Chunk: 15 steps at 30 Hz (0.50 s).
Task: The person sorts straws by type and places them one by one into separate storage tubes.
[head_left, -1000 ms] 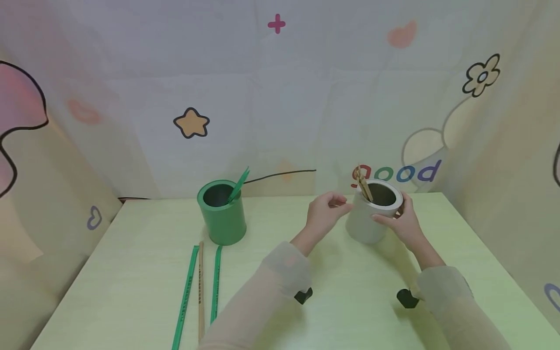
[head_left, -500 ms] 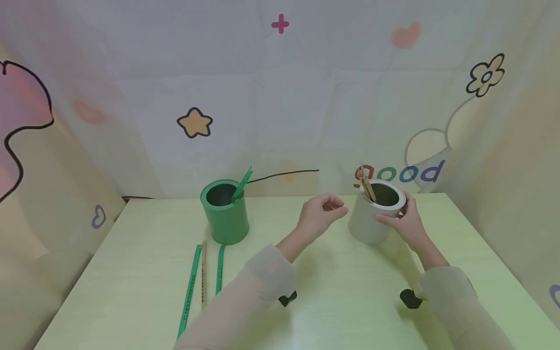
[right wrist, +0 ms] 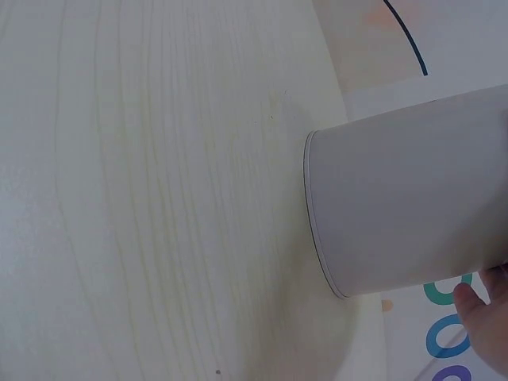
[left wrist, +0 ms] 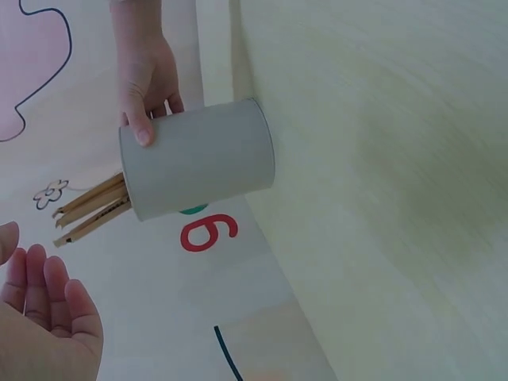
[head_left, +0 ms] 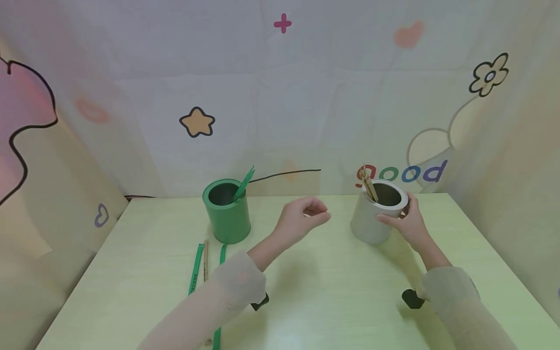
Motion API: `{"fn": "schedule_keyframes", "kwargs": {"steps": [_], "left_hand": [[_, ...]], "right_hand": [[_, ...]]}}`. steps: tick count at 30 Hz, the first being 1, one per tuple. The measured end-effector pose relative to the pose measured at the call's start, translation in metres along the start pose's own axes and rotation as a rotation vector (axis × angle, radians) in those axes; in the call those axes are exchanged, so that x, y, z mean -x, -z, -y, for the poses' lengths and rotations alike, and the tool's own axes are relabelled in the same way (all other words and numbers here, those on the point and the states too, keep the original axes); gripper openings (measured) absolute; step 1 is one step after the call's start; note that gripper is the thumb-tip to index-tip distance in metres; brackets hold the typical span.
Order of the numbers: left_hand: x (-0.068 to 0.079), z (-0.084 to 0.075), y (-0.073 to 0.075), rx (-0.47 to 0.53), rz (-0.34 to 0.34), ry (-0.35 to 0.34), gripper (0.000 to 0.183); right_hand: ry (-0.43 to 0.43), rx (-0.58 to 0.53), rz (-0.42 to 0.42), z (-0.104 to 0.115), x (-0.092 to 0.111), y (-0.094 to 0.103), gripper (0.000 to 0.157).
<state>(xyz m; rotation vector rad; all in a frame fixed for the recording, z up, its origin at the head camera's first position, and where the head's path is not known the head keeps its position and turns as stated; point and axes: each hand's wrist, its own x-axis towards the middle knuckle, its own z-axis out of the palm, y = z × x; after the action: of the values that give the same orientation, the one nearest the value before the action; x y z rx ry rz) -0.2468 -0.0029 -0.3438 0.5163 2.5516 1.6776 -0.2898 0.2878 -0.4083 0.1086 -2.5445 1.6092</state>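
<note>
My right hand (head_left: 409,223) holds a white pen holder (head_left: 369,226) by its upper right side, thumb in front. The holder stands upright on the table, with several thin tan sticks (head_left: 369,187) leaning out of its left side. Left of it, my left hand (head_left: 299,218) hovers above the table, fingers loosely curled and nothing between them; the left wrist view also shows this hand (left wrist: 51,329) apart from the sticks. Farther left stands a green pen holder (head_left: 227,223) with green sticks (head_left: 243,184) in it. The right wrist view shows the white holder's base (right wrist: 333,214) on the tabletop.
On the left of the table (head_left: 131,272) lie two long green strips (head_left: 196,267) and a tan stick (head_left: 206,260), partly hidden by my left sleeve. A printed cloth (head_left: 280,97) hangs behind and at both sides.
My left hand has drawn away from the white pen holder, moving left, and its sleeve now covers more of the strips. The right hand keeps its hold on the holder.
</note>
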Motion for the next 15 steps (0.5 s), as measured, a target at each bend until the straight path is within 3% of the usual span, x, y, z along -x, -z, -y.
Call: {"fn": "schedule_keyframes", "kwargs": {"steps": [6, 15], "left_hand": [[0.014, 0.008, 0.020, -0.005, -0.021, -0.014, 0.014], [0.037, 0.018, 0.052, 0.057, -0.113, -0.062, 0.019]], "right_hand": [[0.000, 0.008, 0.003, 0.000, 0.000, 0.000, 0.088], [0.009, -0.016, -0.011, -0.002, -0.001, 0.000, 0.086]]}}
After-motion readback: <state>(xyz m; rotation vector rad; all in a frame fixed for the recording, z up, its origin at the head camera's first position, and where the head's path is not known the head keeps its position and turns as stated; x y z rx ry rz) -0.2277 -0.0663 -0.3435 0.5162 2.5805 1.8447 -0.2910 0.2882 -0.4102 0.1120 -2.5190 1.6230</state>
